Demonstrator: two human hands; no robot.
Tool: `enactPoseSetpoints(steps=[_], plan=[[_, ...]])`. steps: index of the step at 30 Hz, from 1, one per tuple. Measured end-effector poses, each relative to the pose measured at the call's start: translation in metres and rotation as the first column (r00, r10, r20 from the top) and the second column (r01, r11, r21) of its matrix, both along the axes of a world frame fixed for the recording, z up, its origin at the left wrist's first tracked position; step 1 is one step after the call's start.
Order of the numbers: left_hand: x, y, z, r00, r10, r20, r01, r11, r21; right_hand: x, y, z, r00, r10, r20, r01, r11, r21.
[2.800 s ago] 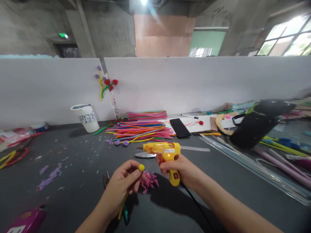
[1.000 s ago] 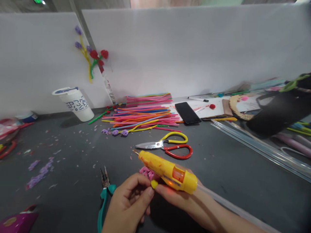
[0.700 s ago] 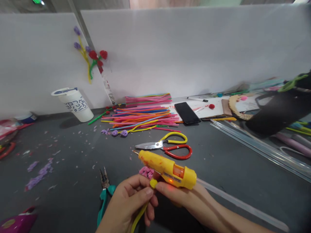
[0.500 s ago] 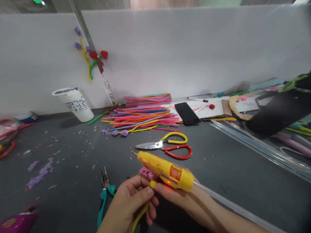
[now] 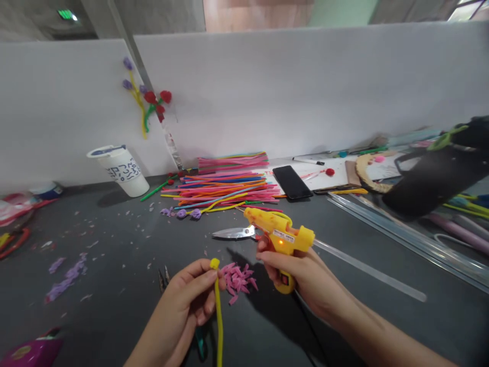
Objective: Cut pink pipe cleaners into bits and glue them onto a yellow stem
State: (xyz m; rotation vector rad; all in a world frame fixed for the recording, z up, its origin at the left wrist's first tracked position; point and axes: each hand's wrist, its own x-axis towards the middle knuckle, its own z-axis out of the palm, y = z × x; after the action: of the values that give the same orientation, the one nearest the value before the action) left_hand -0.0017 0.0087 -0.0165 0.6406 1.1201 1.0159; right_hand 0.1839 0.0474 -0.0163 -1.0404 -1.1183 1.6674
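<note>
My left hand (image 5: 189, 298) pinches a yellow pipe cleaner (image 5: 219, 326) just under its thick, folded top end, and the rest hangs down. In my right hand (image 5: 300, 272) is a yellow hot glue gun (image 5: 275, 227), its nozzle pointing left and its small light glowing orange. A clear glue stick (image 5: 370, 265) sticks out of the gun's back. Pink cut pieces (image 5: 237, 279) lie in a small heap between my hands. Scissors (image 5: 235, 233) lie behind the gun, their handles mostly hidden by it. Pliers (image 5: 163, 278) are partly covered by my left hand.
Pipe cleaners in many colours (image 5: 225, 188) are piled at the back, near a phone (image 5: 292, 182). A white cup (image 5: 124, 171) stands left; a black bottle (image 5: 439, 173) and clear glue sticks (image 5: 405, 239) are on the right. Purple pieces (image 5: 69, 280) lie at left.
My right hand has moved up and right with the glue gun, away from the yellow pipe cleaner. My left hand has shifted left, still holding it. The pink heap has come into view.
</note>
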Motion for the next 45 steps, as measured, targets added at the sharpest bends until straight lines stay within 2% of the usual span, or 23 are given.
enactPoseSetpoints(steps=[4, 7, 11, 16, 19, 25, 28, 32, 36, 39, 42, 45], plan=[[0.004, 0.002, -0.004, 0.999, -0.014, 0.039, 0.015, 1.000, -0.014, -0.001, 0.000, 0.004, 0.998, 0.047, -0.038, -0.049, 0.998, -0.044], [0.006, 0.003, -0.002, 1.000, 0.004, 0.018, -0.004, 1.000, 0.004, 0.000, -0.004, 0.008, 0.995, 0.102, -0.020, -0.103, 0.993, -0.049], [0.005, 0.002, 0.011, 0.997, 0.021, -0.076, -0.019, 0.999, 0.032, 0.003, -0.006, 0.012, 0.992, 0.127, -0.008, -0.127, 0.991, -0.030], [0.008, 0.008, 0.027, 0.996, 0.015, -0.089, -0.010, 0.998, 0.061, 0.007, -0.003, 0.014, 0.995, 0.089, -0.036, -0.090, 0.996, -0.020], [0.014, 0.012, 0.022, 0.995, -0.004, -0.103, 0.015, 0.993, 0.113, 0.007, -0.003, 0.013, 0.996, 0.085, -0.033, -0.085, 0.996, -0.001], [0.021, 0.008, 0.000, 0.987, -0.005, -0.163, 0.030, 0.988, 0.151, 0.006, -0.003, 0.007, 0.993, 0.115, 0.027, -0.116, 0.993, 0.032], [0.018, 0.005, 0.000, 0.985, 0.053, -0.164, -0.022, 0.981, 0.190, 0.005, -0.001, 0.008, 0.988, 0.126, 0.086, -0.131, 0.990, 0.050], [0.015, 0.003, 0.006, 0.985, 0.107, -0.135, -0.076, 0.973, 0.216, -0.002, 0.001, 0.018, 0.972, 0.144, 0.185, -0.163, 0.982, 0.092], [0.018, -0.001, 0.004, 0.968, 0.127, -0.216, -0.075, 0.970, 0.233, -0.013, -0.004, 0.023, 0.938, 0.115, 0.327, -0.166, 0.977, 0.132], [0.021, -0.005, 0.001, 0.920, 0.159, -0.358, -0.029, 0.939, 0.342, -0.020, -0.008, 0.014, 0.946, 0.112, 0.304, -0.182, 0.960, 0.213], [0.024, -0.008, 0.000, 0.852, 0.220, -0.474, 0.041, 0.876, 0.480, -0.022, -0.012, 0.001, 0.954, 0.069, 0.293, -0.170, 0.927, 0.334], [0.026, -0.010, 0.000, 0.833, 0.220, -0.508, 0.084, 0.856, 0.509, -0.022, -0.016, -0.006, 0.955, -0.029, 0.296, -0.095, 0.914, 0.394]])
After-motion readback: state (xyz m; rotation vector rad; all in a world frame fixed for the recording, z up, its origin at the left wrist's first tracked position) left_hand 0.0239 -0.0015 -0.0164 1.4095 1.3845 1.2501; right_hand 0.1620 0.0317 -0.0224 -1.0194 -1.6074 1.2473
